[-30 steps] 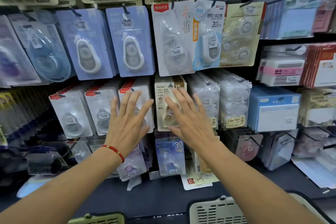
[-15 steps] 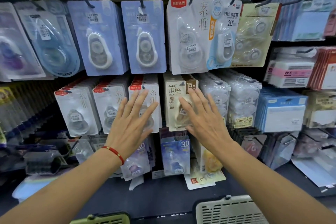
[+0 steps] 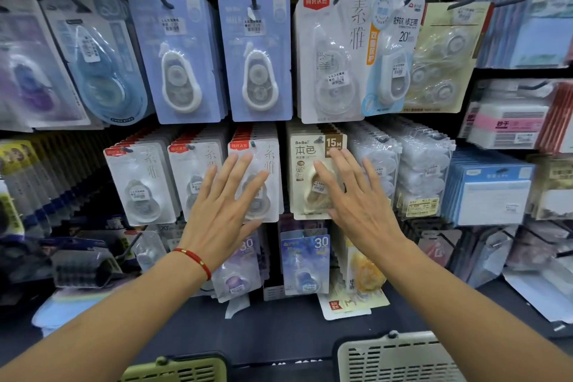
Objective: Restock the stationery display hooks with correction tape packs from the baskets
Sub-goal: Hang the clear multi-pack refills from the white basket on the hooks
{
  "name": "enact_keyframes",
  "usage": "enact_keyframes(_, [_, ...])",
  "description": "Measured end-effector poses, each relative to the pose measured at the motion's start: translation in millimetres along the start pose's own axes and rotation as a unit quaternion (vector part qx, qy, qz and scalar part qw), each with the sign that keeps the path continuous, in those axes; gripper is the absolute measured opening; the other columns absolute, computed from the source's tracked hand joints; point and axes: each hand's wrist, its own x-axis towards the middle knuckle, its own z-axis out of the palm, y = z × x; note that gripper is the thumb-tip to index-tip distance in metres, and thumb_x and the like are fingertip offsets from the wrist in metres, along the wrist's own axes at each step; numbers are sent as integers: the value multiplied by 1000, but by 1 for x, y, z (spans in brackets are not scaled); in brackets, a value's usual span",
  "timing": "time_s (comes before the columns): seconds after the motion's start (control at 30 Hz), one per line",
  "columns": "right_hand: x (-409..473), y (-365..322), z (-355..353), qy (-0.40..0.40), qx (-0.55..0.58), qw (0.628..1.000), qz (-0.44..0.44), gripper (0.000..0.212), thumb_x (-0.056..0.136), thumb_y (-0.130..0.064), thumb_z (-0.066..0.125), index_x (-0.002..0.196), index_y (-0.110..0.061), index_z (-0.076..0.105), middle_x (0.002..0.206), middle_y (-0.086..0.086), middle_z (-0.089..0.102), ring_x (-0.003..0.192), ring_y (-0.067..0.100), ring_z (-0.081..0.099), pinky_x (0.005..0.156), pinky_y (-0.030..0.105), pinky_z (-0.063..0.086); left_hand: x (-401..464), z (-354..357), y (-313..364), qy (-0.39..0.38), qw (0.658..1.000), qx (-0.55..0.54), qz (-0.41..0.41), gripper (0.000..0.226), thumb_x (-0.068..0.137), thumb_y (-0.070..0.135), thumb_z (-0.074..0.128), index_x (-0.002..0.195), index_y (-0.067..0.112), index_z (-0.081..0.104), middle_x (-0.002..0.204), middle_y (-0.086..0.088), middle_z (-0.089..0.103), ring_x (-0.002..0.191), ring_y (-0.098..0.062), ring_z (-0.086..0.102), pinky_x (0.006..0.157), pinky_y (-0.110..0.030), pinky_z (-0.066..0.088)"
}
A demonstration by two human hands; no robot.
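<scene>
Correction tape packs hang in rows on display hooks. My left hand (image 3: 224,214), fingers straight and spread, lies flat against the white red-tabbed pack (image 3: 269,158) in the middle row. My right hand (image 3: 356,205), also flat with fingers spread, presses on the beige "15M" pack (image 3: 305,155) beside it. Neither hand holds a pack. Two more white red-tabbed stacks (image 3: 139,183) hang left of my left hand. Two basket rims show at the bottom edge: a green basket (image 3: 176,370) and a beige basket (image 3: 400,357).
Blue-carded packs (image 3: 257,56) hang in the row above. Clear bagged refills (image 3: 415,170) hang right of the beige pack. Purple and blue "30" packs (image 3: 305,260) hang in the bottom row. A dark shelf ledge (image 3: 279,329) runs below, with loose packs (image 3: 344,307) on it.
The view has drawn closer and shifted; both hands stay flat on the middle-row packs, the right fingers now a little higher on the beige pack.
</scene>
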Motion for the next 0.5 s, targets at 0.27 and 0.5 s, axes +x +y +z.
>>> enact_keyframes(0.27, [1, -48, -14, 46, 44, 996, -57, 84, 88, -49, 74, 155, -8, 43, 156, 16, 46, 146, 33, 44, 122, 56, 32, -7, -11, -7, -16, 999, -11, -31, 96, 81, 43, 84, 160, 14, 37, 168, -23, 25, 157, -41, 23, 124, -60, 27])
enact_keyframes(0.5, [35, -100, -22, -14, 75, 996, 54, 86, 95, -49, 61, 161, -2, 30, 144, 12, 55, 143, 35, 44, 121, 51, 22, -11, -7, 5, -31, 993, -93, -70, 95, 79, 24, 89, 158, 8, 38, 163, -26, 32, 143, -43, 44, 116, -49, 41])
